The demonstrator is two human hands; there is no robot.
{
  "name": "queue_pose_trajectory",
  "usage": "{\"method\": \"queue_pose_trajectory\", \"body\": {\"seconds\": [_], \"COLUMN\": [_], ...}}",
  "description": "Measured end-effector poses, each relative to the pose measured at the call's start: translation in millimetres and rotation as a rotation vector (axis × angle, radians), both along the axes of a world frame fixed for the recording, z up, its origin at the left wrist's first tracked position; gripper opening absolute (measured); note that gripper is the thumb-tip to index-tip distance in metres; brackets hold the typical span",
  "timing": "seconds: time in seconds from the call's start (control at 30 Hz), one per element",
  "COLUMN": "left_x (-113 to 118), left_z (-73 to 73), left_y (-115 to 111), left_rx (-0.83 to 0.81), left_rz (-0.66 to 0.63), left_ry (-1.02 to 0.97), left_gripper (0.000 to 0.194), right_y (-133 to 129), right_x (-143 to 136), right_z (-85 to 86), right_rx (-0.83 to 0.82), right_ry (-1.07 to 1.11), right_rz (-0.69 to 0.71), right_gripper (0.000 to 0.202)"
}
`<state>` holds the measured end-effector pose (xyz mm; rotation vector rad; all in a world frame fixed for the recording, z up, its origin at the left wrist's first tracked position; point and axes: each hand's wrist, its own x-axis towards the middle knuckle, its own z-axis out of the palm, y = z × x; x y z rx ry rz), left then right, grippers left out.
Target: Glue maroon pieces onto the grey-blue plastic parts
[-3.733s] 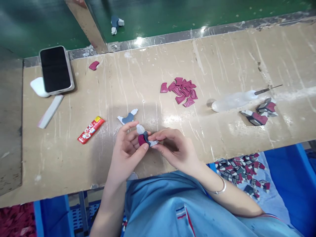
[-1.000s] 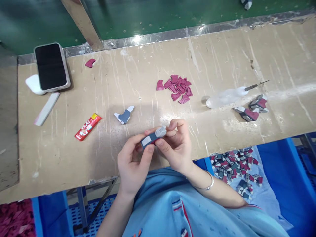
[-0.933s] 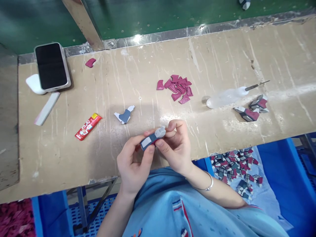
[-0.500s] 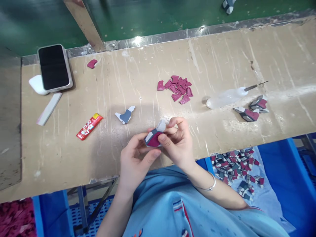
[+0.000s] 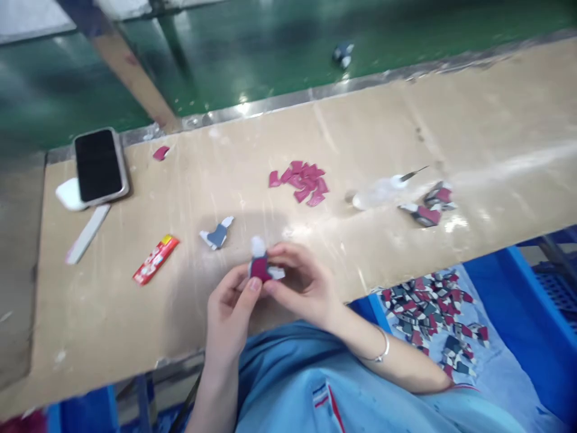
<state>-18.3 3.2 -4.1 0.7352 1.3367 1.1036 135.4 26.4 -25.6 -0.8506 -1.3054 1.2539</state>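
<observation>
Above the table's front edge I hold a small maroon, dark grey and white plastic part (image 5: pixel 259 269), its white end pointing away from me. My left hand (image 5: pixel 232 307) is closed on its left side, the thumb pressed on the maroon face. From the right, my right hand (image 5: pixel 306 285) pinches the part with thumb and forefinger; its other fingers are partly hidden. A similar part (image 5: pixel 217 236) in grey and white, with no maroon showing, lies just beyond my left hand. Farther back is a pile of flat maroon pieces (image 5: pixel 306 179).
A translucent needle-tipped bottle (image 5: pixel 381 193) lies right of the pile, beside two maroon-and-grey parts (image 5: pixel 424 214). A phone (image 5: pixel 100 165), a white strip (image 5: pixel 88 234) and a red packet (image 5: pixel 155 260) lie left. Below the table, a blue bin (image 5: pixel 500 300) holds many parts.
The part in my hands has been turned, so its maroon face now shows more upright and a white tip points right. The camera view has shifted.
</observation>
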Motion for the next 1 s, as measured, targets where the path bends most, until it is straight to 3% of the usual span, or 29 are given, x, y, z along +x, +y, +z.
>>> {"method": "queue_pose_trajectory", "body": {"seconds": [0.1, 0.2, 0.37, 0.47, 0.57, 0.73, 0.87, 1.0], "left_x": [-6.9, -5.6, 14.8, 21.0, 20.8, 23.5, 25.4, 21.5], "left_z": [8.2, 17.5, 26.9, 26.1, 24.2, 29.8, 35.5, 31.3], "left_y": [0.5, 4.5, 24.5, 38.7, 45.8, 49.6, 53.1, 52.4], "left_rx": [-0.047, -0.086, -0.082, -0.138, -0.199, -0.234, -0.238, -0.218], "left_rz": [-0.089, -0.074, -0.152, -0.248, -0.360, -0.456, -0.520, -0.533], "left_ry": [0.182, 0.313, 0.202, 0.075, -0.015, -0.098, -0.052, -0.049], "left_gripper": [0.047, 0.051, 0.058, 0.060, 0.058, 0.064, 0.067, 0.068], "right_y": [7.3, 17.1, 28.6, 31.0, 31.0, 31.2, 29.5, 27.7], "right_x": [4.4, 14.2, 31.4, 44.1, 57.1, 64.8, 60.7, 56.6], "right_z": [0.2, 0.6, -2.9, -3.7, 1.1, 12.4, 15.8, 14.8], "right_rx": [0.143, 0.352, 0.517, 0.568, 0.570, 0.474, 0.454, 0.455], "right_ry": [-0.100, -0.188, -0.221, -0.274, -0.327, -0.279, -0.266, -0.268], "right_rz": [-0.053, -0.126, -0.224, -0.167, -0.077, 0.017, 0.018, 0.006], "right_gripper": [0.027, 0.028, 0.042, 0.055, 0.052, 0.026, 0.024, 0.024]}}
